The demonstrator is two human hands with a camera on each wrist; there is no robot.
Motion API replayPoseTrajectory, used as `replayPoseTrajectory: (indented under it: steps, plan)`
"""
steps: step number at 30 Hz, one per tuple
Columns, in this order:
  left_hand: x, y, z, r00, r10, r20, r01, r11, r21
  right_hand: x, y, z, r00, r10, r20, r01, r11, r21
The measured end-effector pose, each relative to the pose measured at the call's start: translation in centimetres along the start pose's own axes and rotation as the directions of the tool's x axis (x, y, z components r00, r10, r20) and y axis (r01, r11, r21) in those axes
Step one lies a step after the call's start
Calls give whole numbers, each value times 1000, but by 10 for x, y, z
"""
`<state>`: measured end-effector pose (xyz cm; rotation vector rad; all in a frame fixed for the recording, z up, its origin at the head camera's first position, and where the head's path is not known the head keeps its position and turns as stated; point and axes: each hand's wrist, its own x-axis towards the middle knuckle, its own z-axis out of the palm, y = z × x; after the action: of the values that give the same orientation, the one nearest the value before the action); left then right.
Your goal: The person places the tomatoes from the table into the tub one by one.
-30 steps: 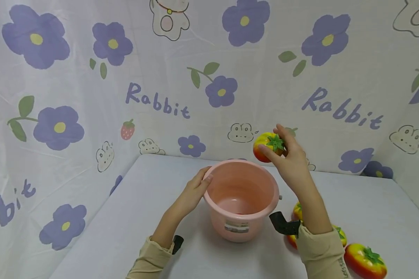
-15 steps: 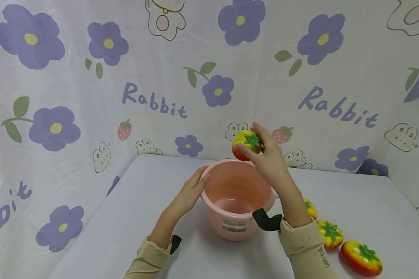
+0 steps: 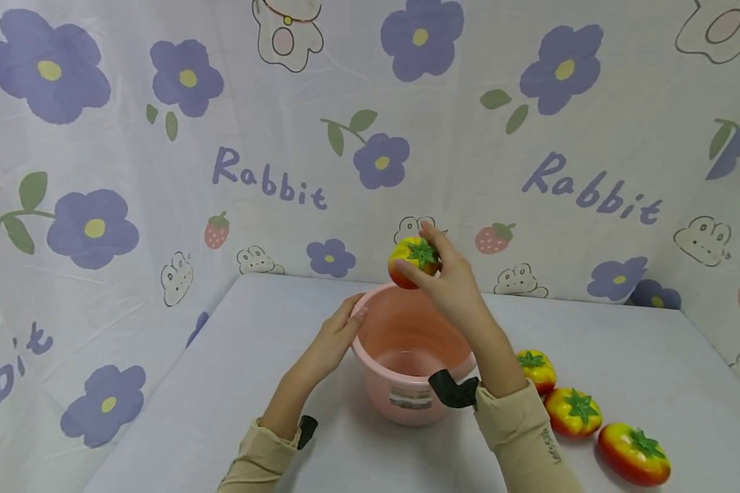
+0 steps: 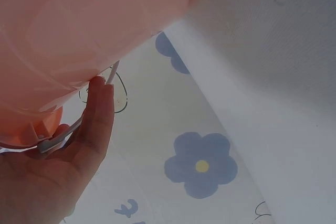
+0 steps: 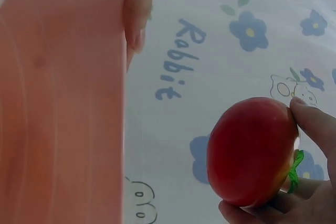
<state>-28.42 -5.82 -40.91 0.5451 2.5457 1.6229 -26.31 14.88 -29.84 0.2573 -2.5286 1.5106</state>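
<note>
My right hand [image 3: 453,284] pinches a red-and-yellow toy tomato [image 3: 402,252] with a green leafy top between thumb and fingers. In the head view it is raised at the far rim of a pink plastic bucket [image 3: 379,392]. The right wrist view shows the tomato's smooth red underside [image 5: 252,153] beside the bucket wall [image 5: 63,103]. On the bucket's left side, my left hand [image 3: 334,339] grips the rim, thumb over the edge. Its fingers [image 4: 97,121] lie along the outside, by the white handle [image 4: 58,139], in the left wrist view.
Three more toy tomatoes lie right of the bucket on the white table [image 3: 271,318]: one close to my right forearm [image 3: 536,370], a middle one [image 3: 572,412] and the nearest one [image 3: 632,452]. A flower-printed cloth [image 3: 284,109] hangs behind and at the sides.
My right hand has carried the toy tomato leftward, from right of the bucket to its far rim. The tomatoes on the table have come out from behind the right arm. The left hand keeps its grip.
</note>
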Motion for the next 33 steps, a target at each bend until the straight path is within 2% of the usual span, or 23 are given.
replayPoseTrajectory:
  steps: [10,18,22,26,33]
  plan:
    - [-1,2,0,999,-10,32,9,1000,14,2,-6,11,998,-14,66,17,999,-44]
    - [-1,3,0,999,-23,30,22,1000,18,1,-7,13,995,-9,96,15,998,-65]
    - [-1,2,0,1000,-19,22,18,1000,15,1,-6,14,993,-33,112,40,997,-63]
    - [-1,0,1,1000,-6,20,6,1000,-2,-1,-6,13,993,-45,112,53,996,-68]
    - [0,-1,3,999,-26,22,26,1000,-4,-9,-7,6,995,-40,91,48,995,-90]
